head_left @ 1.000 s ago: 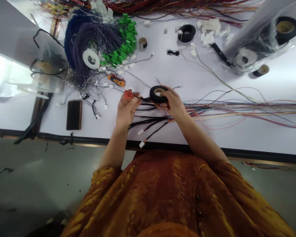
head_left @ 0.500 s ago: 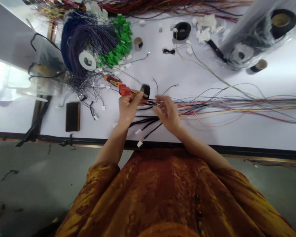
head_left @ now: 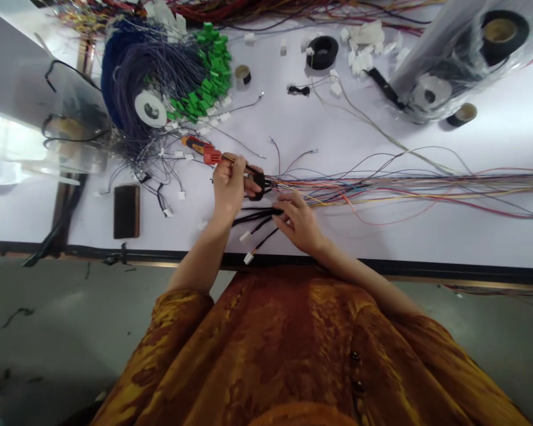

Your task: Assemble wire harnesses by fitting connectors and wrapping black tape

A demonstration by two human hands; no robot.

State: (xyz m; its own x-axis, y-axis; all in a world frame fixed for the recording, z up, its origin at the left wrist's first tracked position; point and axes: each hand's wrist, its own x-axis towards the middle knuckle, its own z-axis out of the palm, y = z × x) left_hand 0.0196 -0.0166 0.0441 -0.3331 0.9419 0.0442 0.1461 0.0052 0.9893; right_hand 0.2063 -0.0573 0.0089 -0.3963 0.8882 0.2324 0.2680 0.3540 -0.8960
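Note:
My left hand [head_left: 231,184] is closed on a wire branch that ends in a red connector [head_left: 212,155]. A black tape roll [head_left: 258,187] sits at its fingertips, partly hidden by them. My right hand [head_left: 299,223] has its fingers curled on a bunch of black-wrapped wires [head_left: 257,215] lying on the table. Two of these branches end in white connectors [head_left: 249,258] near the table's front edge. Loose coloured wires [head_left: 382,186] run from between my hands to the right. An orange and black tool handle [head_left: 194,144] lies just behind the red connector.
A purple wire coil [head_left: 124,89] with green connectors [head_left: 208,77] lies at the back left. A phone-like dark slab [head_left: 127,211] is near the front left. Another black tape roll [head_left: 322,52] lies at the back, and plastic-wrapped rolls [head_left: 430,92] stand at the right.
My right hand has moved down from the wires by my left hand to the black-wrapped bunch. The tape roll has dropped lower and turned at my left fingertips.

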